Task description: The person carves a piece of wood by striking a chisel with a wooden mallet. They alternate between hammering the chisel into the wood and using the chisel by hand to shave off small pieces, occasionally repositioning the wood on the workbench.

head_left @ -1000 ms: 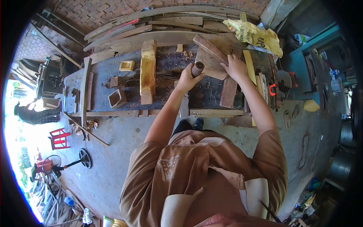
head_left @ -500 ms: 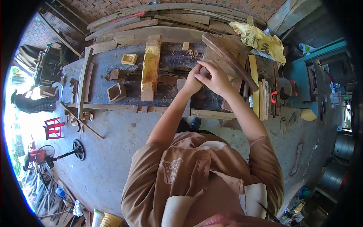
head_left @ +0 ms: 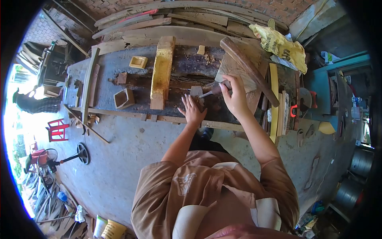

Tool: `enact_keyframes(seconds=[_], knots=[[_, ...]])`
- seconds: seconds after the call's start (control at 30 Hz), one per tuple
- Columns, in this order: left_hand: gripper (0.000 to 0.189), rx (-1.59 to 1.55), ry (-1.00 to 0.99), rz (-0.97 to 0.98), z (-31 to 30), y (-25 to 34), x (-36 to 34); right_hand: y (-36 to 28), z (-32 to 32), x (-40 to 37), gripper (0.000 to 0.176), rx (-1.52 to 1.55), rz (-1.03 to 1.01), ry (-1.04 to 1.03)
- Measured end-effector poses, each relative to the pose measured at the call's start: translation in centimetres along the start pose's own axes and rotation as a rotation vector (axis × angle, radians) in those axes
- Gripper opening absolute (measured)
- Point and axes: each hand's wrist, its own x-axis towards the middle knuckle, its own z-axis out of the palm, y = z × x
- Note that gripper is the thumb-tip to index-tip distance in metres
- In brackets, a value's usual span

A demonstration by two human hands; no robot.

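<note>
My right hand is closed around the dark handle of a chisel, whose metal blade points left and down toward the bench. Fingers spread, my left hand lies at the front part of the dark workbench. Just beyond its fingertips is a small greyish block, close to the chisel's tip. A long, thick wooden bar slants across a flat board to the right of the chisel. Left of my hands stands a yellowish wooden beam with a hollowed face.
A yellow hollowed block and an open wooden box sit on the bench's left half. Yellow strips and a red-cased tape measure lie right. Planks are stacked behind. A person is at far left.
My hands were together over the bench and have parted. The left has come down, fingers spread; the right has shifted right, with the chisel now showing in it. The view has shifted slightly.
</note>
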Motion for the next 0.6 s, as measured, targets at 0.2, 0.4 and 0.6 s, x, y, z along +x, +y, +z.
enact_keyframes(seconds=[0.2, 0.4, 0.6], knots=[[0.102, 0.054, -0.050, 0.283, -1.9, -2.2, 1.8, 0.7, -0.7, -1.7, 0.027, -0.102, 0.017, 0.083], [0.101, 0.035, -0.103, 0.304, -1.7, -2.6, 2.3, 3.7, -1.7, -5.1, 0.023, 0.117, 0.263, 0.160], [0.101, 0.011, -0.126, 0.292, -1.7, -2.7, 2.4, 5.7, -2.8, -7.9, 0.018, 0.225, 0.353, 0.187]])
